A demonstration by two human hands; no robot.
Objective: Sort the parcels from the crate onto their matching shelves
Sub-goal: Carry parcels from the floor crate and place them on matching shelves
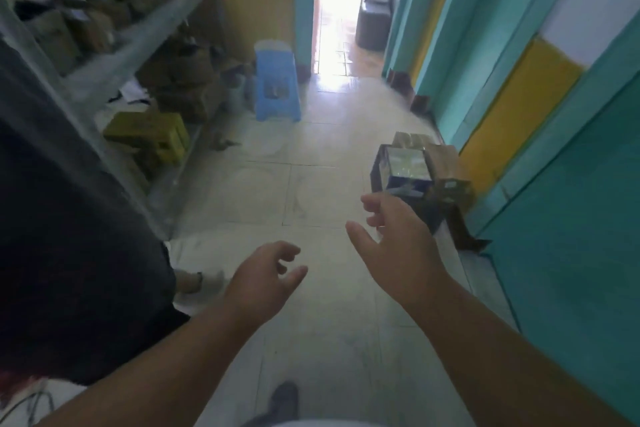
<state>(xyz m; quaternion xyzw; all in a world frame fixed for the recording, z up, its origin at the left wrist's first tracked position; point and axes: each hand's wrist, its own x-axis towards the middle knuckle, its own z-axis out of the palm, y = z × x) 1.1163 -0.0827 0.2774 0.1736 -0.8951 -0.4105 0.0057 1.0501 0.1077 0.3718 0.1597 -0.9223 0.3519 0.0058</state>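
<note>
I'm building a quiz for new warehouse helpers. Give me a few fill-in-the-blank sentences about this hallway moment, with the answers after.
1. Both the left hand and the right hand hold ____.
2. The plastic stool near the doorway is ____ in colour.
3. The metal shelving with cardboard parcels stands on the person's ____ side.
4. The blue crate rests on the ____.

Answers: nothing; blue; left; floor

The crate point(403, 168) is a dark blue open box on the floor just beyond the right hand's point(398, 239) fingertips point(372, 201), with brown parcels point(446, 170) against its far side. More brown parcels fill the shelves point(114, 52), well left of the left hand's point(263, 277) fingers.
</note>
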